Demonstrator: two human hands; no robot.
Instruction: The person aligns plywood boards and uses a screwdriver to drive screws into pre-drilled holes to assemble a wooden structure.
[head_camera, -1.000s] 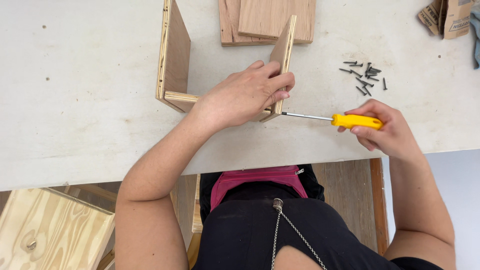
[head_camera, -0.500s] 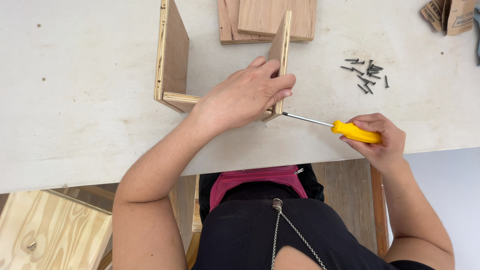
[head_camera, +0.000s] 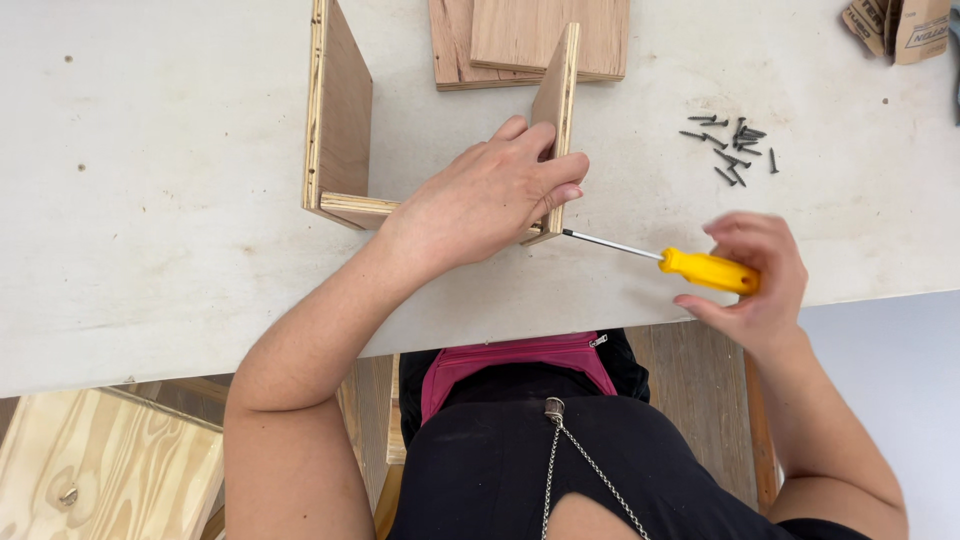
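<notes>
Head view, looking down on a pale worktable.

Left hand lies flat over the near corner of an open plywood frame, fingers curled round the upright right-hand panel; thumb side hidden beneath the palm. Fingers close against the wood, pressing it in place.

Right hand sits at 4 o'clock from the left hand, near the table's front edge. It is blurred. Fingers loosely curved about the rear end of a yellow-handled screwdriver; the grip looks partly open, though the blur makes it hard to say how firmly the handle is held. The handle's front half juts out from the fingers toward 10 o'clock; the steel shaft runs on to the bottom corner of the right-hand panel, its tip just below the left fingertips. Whether the tip sits in a screw head cannot be made out.

Loose dark screws lie scattered at 12 o'clock from the right hand, well apart from it. Flat plywood boards at the far edge, cut off by the frame top. A cardboard packet at top right, also cut off.
</notes>
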